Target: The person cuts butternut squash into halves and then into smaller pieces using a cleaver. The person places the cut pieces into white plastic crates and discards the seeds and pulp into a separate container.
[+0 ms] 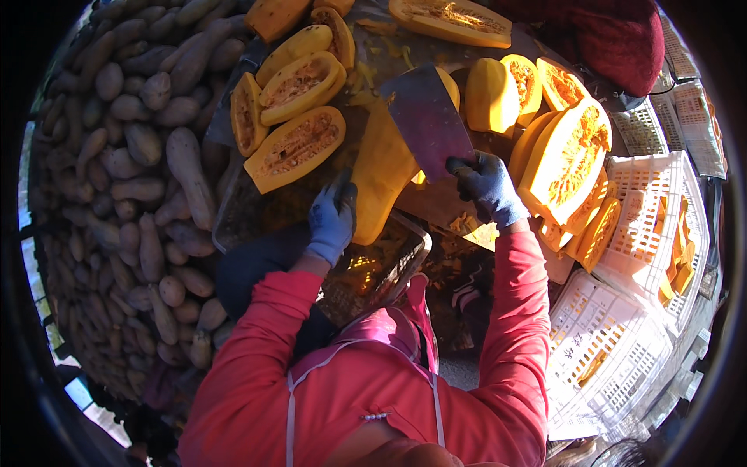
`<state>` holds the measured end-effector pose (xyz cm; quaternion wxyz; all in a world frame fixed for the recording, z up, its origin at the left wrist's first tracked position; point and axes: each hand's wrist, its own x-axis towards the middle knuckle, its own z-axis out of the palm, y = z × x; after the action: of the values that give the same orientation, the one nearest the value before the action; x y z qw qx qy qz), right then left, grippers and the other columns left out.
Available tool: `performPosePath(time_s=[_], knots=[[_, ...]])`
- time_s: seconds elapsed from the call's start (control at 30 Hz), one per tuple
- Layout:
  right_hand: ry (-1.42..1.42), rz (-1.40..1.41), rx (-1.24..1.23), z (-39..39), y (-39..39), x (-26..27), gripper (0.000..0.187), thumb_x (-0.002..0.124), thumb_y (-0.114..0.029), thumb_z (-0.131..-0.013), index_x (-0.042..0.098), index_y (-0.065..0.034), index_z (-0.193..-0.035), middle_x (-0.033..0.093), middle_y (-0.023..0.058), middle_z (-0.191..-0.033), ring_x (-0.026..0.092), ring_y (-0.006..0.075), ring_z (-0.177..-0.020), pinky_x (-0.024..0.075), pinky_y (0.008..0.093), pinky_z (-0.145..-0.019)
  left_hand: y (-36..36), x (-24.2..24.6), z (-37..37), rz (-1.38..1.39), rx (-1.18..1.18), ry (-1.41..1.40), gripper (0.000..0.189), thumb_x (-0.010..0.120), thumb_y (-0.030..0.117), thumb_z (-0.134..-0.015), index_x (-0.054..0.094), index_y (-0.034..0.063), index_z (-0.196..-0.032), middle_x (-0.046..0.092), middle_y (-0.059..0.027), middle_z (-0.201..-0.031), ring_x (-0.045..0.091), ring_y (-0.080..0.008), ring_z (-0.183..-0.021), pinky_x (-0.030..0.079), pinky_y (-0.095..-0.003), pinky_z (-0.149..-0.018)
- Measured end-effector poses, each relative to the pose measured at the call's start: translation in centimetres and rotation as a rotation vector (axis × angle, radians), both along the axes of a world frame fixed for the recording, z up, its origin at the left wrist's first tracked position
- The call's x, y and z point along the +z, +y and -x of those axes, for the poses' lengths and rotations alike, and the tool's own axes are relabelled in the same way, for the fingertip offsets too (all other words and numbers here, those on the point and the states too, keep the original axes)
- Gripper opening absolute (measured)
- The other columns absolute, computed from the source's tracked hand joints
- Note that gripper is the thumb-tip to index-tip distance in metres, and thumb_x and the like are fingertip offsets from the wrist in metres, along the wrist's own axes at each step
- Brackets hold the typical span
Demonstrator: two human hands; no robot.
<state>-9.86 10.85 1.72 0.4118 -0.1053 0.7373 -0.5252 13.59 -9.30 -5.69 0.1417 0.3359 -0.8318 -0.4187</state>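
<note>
My right hand (487,190), in a grey-blue work glove, grips a broad cleaver (429,122). The blade slants across the upper part of a long, peeled orange squash (379,169); how deep its edge sits in the flesh is hidden. Against the squash's left side, near its narrow end, my gloved left hand (332,219) holds it. Left of the squash lie halved squashes (297,146) with seeds showing. More cut halves (566,157) are stacked to the right, cut faces lit by the sun.
Unpeeled squashes (146,233) form a big heap on the left. White plastic crates (642,233) with orange pieces stand at right. A metal tray (402,274) is below the work surface. Another person's dark red sleeve (613,46) appears at upper right.
</note>
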Motion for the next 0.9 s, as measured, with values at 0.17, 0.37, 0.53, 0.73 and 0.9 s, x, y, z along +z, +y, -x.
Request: performPosePath(time_s=[0.17,0.37,0.53,0.73,0.9], knots=[[-0.049,-0.049,0.068,-0.2,-0.3,0.3,0.027,0.072,-0.028,-0.091,0.066,-0.0021,-0.093,0.058,0.0025,-0.065,0.055,0.0107,-0.053,0.0422,0.0274,-0.049,-0.3,-0.5,-0.3,0.015,-0.019,-0.027,0.055,0.052,0.001,-0.087,0.057,0.0112,-0.141,0.061,-0.0223,-0.126,0.06,-0.0386,-0.115,0.048,-0.0399,-0.1],[-0.086,-0.073,0.136,1.2,-0.5,-0.9,0.024,0.072,-0.024,-0.089,0.07,-0.0002,-0.095,0.059,0.0031,-0.065,0.055,0.011,-0.053,0.0442,0.0281,-0.05,-0.6,-0.8,-0.3,0.024,-0.02,-0.045,0.055,0.053,0.002,-0.087,0.057,0.0114,-0.14,0.061,-0.0223,-0.125,0.061,-0.0392,-0.113,0.049,-0.04,-0.098],[0.01,-0.064,0.386,0.2,-1.9,-2.2,0.027,0.073,-0.025,-0.088,0.072,-0.0026,-0.103,0.062,0.0033,-0.067,0.057,0.0112,-0.055,0.0456,0.0282,-0.051,-0.3,0.0,-0.1,-0.041,-0.009,-0.098,0.051,0.054,0.005,-0.088,0.059,0.0114,-0.139,0.063,-0.0212,-0.122,0.061,-0.0391,-0.111,0.049,-0.0405,-0.097],[-0.095,-0.022,0.301,-1.0,-2.0,-1.8,0.025,0.072,-0.021,-0.089,0.073,0.0007,-0.102,0.063,0.0018,-0.072,0.055,0.0097,-0.058,0.0469,0.028,-0.055,-0.3,-0.5,-0.2,-0.036,-0.005,-0.02,0.047,0.054,0.006,-0.091,0.06,0.0114,-0.137,0.063,-0.0219,-0.122,0.061,-0.0392,-0.11,0.049,-0.0406,-0.097],[-0.042,-0.016,0.075,0.0,-0.4,-0.6,0.021,0.071,-0.021,-0.091,0.067,-0.0005,-0.094,0.058,0.0002,-0.067,0.053,0.0077,-0.057,0.0432,0.0258,-0.052,-0.5,-1.6,-0.1,-0.05,-0.002,0.036,0.048,0.054,0.005,-0.091,0.059,0.0108,-0.138,0.063,-0.0215,-0.121,0.061,-0.0396,-0.11,0.05,-0.0411,-0.096]])
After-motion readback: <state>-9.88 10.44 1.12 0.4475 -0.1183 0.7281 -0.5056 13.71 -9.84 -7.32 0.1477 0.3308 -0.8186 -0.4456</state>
